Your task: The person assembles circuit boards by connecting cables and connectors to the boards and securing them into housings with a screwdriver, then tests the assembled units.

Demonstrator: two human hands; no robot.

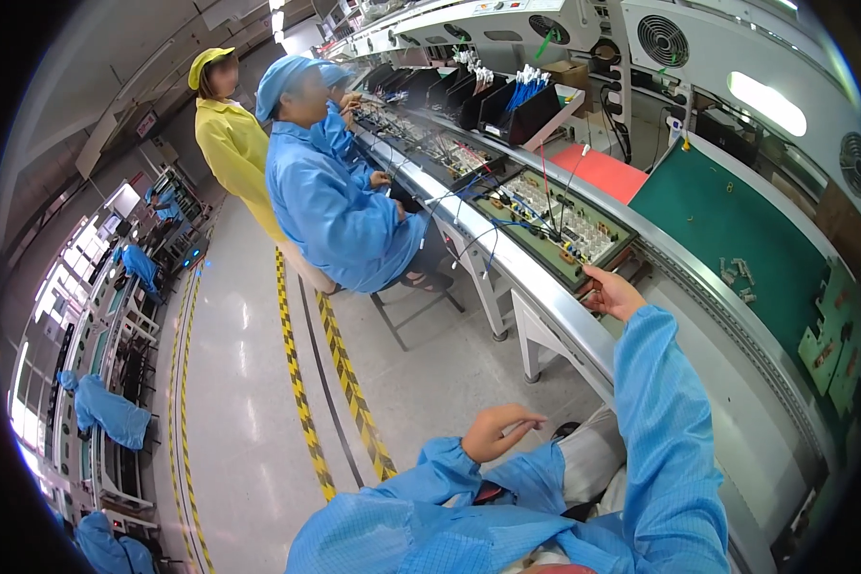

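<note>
My right hand [610,292] is at the near corner of a dark-framed tray [574,277] on the conveyor line, thumb and fingers closed on its edge. In the tray lies a green circuit board [598,251] with white connectors, several components and red, black and blue wires rising from it. My left hand [500,432] hangs in the air above my lap, apart from the bench. Its fingers are loosely bent and hold nothing that I can see.
Beyond the tray, another board tray [459,158] sits on the line beside a seated co-worker in blue [340,210]. Black bins [521,110] hold wire bundles. A green mat [708,206] at right carries small white parts [737,277]. A metal rail [555,311] edges the bench.
</note>
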